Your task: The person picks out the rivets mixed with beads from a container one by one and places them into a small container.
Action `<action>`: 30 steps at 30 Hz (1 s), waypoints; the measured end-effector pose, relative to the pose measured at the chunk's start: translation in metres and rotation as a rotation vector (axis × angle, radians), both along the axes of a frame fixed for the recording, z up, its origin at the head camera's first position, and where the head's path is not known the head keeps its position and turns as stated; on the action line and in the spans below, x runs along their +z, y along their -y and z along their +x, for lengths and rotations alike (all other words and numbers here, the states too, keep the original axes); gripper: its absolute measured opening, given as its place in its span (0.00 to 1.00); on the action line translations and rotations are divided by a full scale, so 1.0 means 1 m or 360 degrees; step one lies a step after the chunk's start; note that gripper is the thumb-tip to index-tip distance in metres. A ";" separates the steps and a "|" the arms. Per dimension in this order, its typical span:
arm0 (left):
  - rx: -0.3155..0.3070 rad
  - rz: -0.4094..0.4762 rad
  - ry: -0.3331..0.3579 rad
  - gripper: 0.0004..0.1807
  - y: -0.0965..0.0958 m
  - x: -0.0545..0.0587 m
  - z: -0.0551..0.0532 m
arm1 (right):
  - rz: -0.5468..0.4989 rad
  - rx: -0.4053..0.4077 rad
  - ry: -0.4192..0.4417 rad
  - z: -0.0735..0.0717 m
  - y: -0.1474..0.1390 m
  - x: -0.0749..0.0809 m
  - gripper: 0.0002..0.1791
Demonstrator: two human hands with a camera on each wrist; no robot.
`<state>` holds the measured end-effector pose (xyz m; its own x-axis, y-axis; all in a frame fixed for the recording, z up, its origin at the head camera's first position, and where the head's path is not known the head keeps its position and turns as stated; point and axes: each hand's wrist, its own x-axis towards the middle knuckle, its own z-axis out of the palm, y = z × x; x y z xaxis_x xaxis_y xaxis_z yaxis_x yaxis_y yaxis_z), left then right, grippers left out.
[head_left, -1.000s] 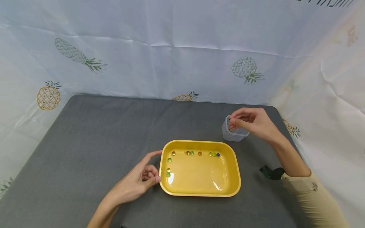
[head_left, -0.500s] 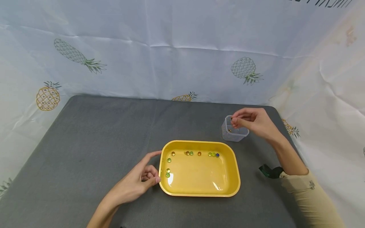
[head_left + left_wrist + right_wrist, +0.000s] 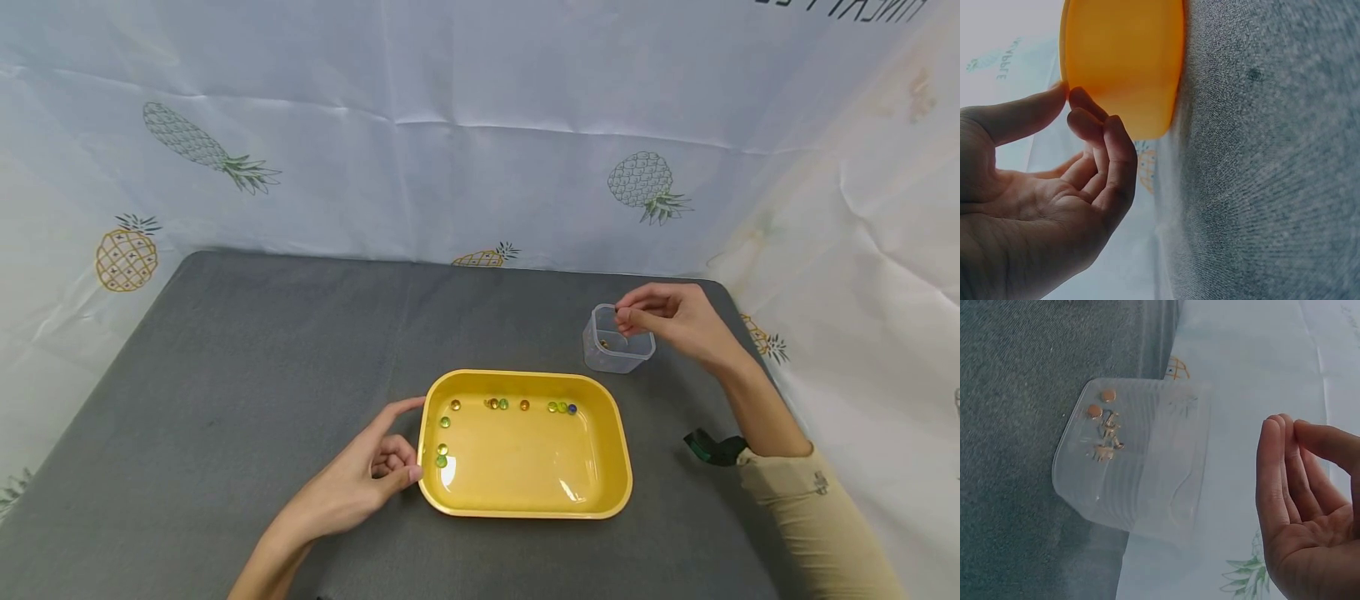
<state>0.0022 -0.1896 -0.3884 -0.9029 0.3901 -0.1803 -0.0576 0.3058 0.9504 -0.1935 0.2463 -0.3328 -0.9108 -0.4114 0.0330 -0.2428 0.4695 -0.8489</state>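
My left hand [image 3: 356, 479] rests at the left end of a yellow tray [image 3: 525, 511]. Its index finger reaches the upper left rim and the thumb touches the lower left; in the left wrist view the other fingers curl loosely below the rim. Green, amber and blue glass marbles lie in the tray along its back and left sides. My right hand [image 3: 675, 321] is over a clear plastic tub [image 3: 615, 361], thumb and fingertips pinched together. A small dark speck shows at those fingertips, its kind unclear. Small gold-coloured metal pieces [image 3: 1109, 428] and two copper-coloured discs [image 3: 1094, 411] show inside the tub.
A dark grey cloth [image 3: 300, 333] covers the table. White curtains with pineapple prints [image 3: 641, 179] hang behind it and at both sides. The tub stands behind the tray's right end, near the table's back right corner. A dark strap [image 3: 712, 448] hangs at the right wrist.
My right hand has drawn slightly to the right over the tub, its fingertips still together, uncovering more of the inside. The left hand, the tray and the marbles look unmoved.
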 end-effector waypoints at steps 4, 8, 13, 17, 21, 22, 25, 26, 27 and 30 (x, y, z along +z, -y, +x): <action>-0.0002 0.0003 -0.0005 0.43 0.000 0.000 0.000 | 0.0027 0.0021 -0.0003 -0.002 -0.003 -0.003 0.14; -0.0004 0.0010 -0.0017 0.43 0.000 0.000 0.000 | 0.0045 0.0022 0.0012 -0.004 -0.005 -0.006 0.13; -0.0006 0.0014 -0.0008 0.43 0.000 0.000 0.000 | 0.0071 0.0012 0.0034 -0.007 -0.008 -0.011 0.14; -0.0005 0.0010 -0.0001 0.43 0.000 0.001 0.000 | 0.0067 0.0028 0.0044 -0.009 -0.010 -0.015 0.14; -0.0001 0.0003 0.0003 0.43 -0.001 0.001 -0.001 | 0.0065 0.0043 0.0048 -0.011 -0.011 -0.018 0.14; 0.0000 0.0001 0.0004 0.43 -0.001 0.001 -0.001 | 0.0068 0.0044 0.0047 -0.011 -0.011 -0.019 0.14; 0.0002 -0.0004 0.0011 0.43 -0.001 0.001 -0.001 | 0.0081 0.0045 0.0044 -0.012 -0.011 -0.020 0.14; 0.0003 -0.0005 0.0012 0.43 -0.001 0.001 -0.001 | 0.0084 0.0044 0.0042 -0.012 -0.011 -0.020 0.14; 0.0003 -0.0006 0.0014 0.43 -0.001 0.001 -0.001 | 0.0087 0.0043 0.0042 -0.012 -0.011 -0.020 0.14; 0.0003 -0.0009 0.0013 0.43 -0.001 0.001 0.000 | 0.0092 0.0042 0.0043 -0.013 -0.012 -0.022 0.14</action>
